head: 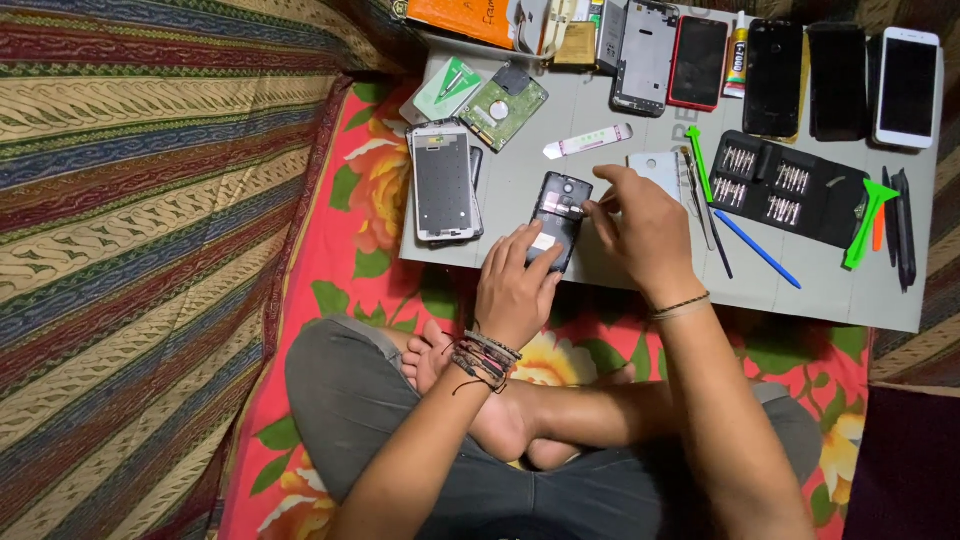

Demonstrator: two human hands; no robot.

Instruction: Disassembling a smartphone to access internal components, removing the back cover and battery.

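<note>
An opened dark phone (560, 212) with its back removed lies on a grey work mat (520, 165). My left hand (516, 285) presses on the phone's lower end, fingers spread over it. My right hand (640, 225) is at the phone's upper right, fingertips pinched against its inner part; whether they hold a small tool or part is too small to tell. I sit cross-legged on a floral cloth, bare feet below the hands.
A silver phone frame (442, 182), a hard drive (503, 107), a black screwdriver-bit case (785, 185), green and blue pry tools (866, 212), a glue tube (738, 55) and several phones (772, 75) lie on the mat. Striped fabric (150, 200) covers the left.
</note>
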